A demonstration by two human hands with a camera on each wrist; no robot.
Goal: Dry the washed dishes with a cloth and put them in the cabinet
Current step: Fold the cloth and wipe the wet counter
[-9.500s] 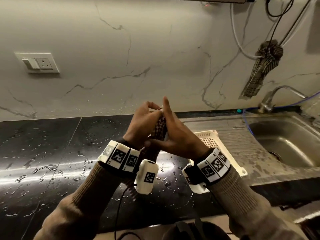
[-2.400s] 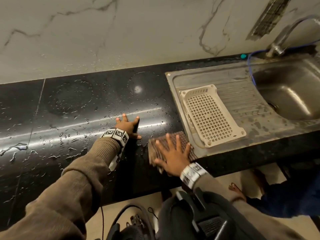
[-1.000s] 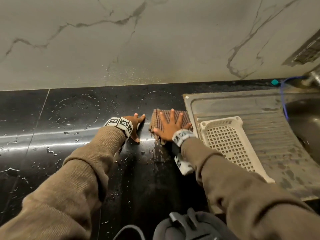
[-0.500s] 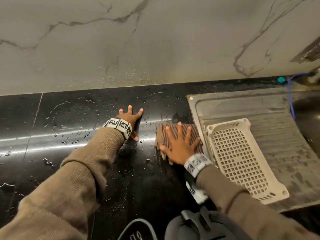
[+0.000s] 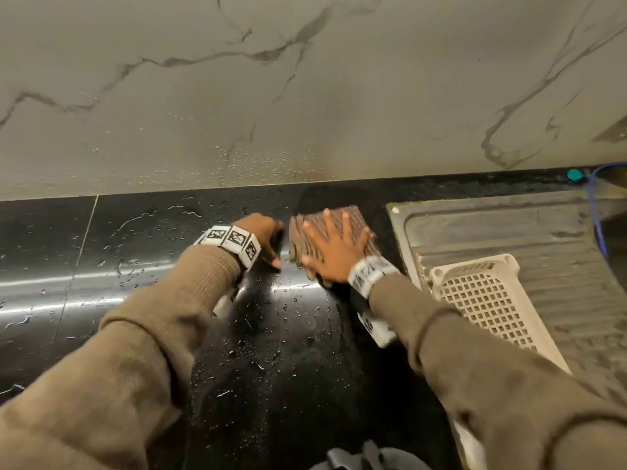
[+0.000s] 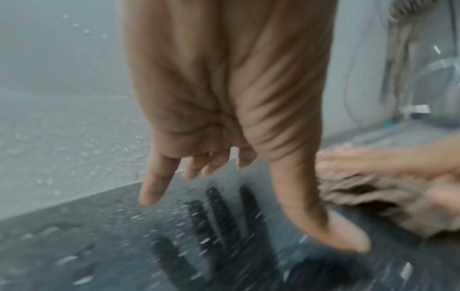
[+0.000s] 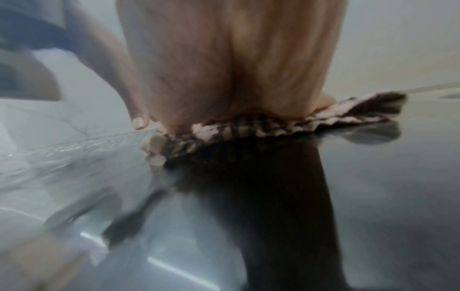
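Observation:
A brown checked cloth (image 5: 353, 222) lies folded on the wet black counter (image 5: 135, 239), close to the wall. My right hand (image 5: 334, 245) lies flat on it with spread, straight fingers and presses it down; in the right wrist view the cloth (image 7: 323, 118) shows bunched under the palm. Just left of the cloth my left hand (image 5: 264, 234) hovers low over the counter, fingers loose and holding nothing, as the left wrist view (image 6: 224, 167) shows. No dishes are in view.
A cream plastic drying basket (image 5: 485, 300) sits on the steel drainboard (image 5: 526, 225) to the right of the cloth. Water drops cover the counter and the foot of the marble wall (image 5: 305, 96). A blue hose (image 5: 597, 212) runs at the far right.
My right hand has pushed the cloth away from me toward the wall. The left hand has moved with it, staying just beside the cloth.

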